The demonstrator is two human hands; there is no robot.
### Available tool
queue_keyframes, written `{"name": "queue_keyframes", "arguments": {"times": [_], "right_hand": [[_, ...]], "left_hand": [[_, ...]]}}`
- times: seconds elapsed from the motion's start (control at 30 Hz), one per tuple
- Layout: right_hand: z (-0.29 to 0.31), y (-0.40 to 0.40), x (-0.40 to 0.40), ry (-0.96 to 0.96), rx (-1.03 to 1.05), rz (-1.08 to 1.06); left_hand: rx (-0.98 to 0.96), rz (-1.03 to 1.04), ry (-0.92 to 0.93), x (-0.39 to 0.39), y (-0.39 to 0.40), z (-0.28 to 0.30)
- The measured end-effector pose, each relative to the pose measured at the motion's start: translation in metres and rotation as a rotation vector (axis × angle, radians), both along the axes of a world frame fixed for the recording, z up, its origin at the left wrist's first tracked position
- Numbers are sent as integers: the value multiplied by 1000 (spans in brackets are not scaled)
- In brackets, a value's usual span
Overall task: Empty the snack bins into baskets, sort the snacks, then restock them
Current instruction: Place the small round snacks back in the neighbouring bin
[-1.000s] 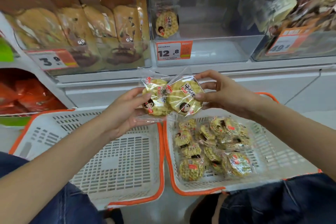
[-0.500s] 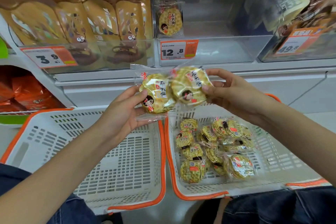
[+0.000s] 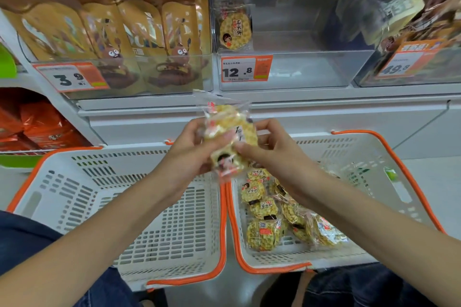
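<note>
Two white baskets [image 3: 129, 207] sit below the shelf; the right one collects loose snacks [image 3: 264, 209]. We stack two cracker packets [image 3: 230, 139] above their shared rims, left hand [image 3: 189, 154] and right hand [image 3: 272, 149] both gripping them for restocking the clear bin [image 3: 299, 67].

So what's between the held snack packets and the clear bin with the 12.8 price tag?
Head view: only the white shelf ledge lies between the snack packets, gripped by the left hand and right hand, and the clear bin.
</note>
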State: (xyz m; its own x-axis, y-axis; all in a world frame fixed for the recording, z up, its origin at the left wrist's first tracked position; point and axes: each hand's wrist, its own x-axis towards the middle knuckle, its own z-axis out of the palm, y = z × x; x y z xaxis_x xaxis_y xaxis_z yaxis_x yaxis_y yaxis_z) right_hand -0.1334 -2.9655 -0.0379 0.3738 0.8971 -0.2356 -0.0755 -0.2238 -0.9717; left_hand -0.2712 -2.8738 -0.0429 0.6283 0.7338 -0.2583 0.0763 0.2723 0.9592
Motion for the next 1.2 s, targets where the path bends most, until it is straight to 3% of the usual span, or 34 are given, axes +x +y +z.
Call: {"name": "queue_keyframes", "arguments": {"times": [0.13,0.27,0.43,0.67,0.77,0.87,0.97,1.1,1.2], "right_hand": [[-7,-2,-10,-103,48,-65],[-6,0,-12,126,138,-161],[-8,2,-9,157,150,-192],[-6,7,0,-101,8,-152],[1,12,16,-37,-43,-2],[14,17,28,100,-35,135],[34,32,44,63,7,57],[75,76,105,-291,139,-257],[93,120,144,-506,94,-305]], "left_hand": [[62,21,-14,5,-2,-3],[68,46,-89,2,0,3],[84,27,-61,-1,-3,6],[156,26,25,-2,5,0],[157,-3,23,-2,10,-1],[290,-84,121,-1,21,4],[522,-137,279,2,43,18],[930,-50,562,-1,86,39],[1076,-86,819,-9,122,41]]}}
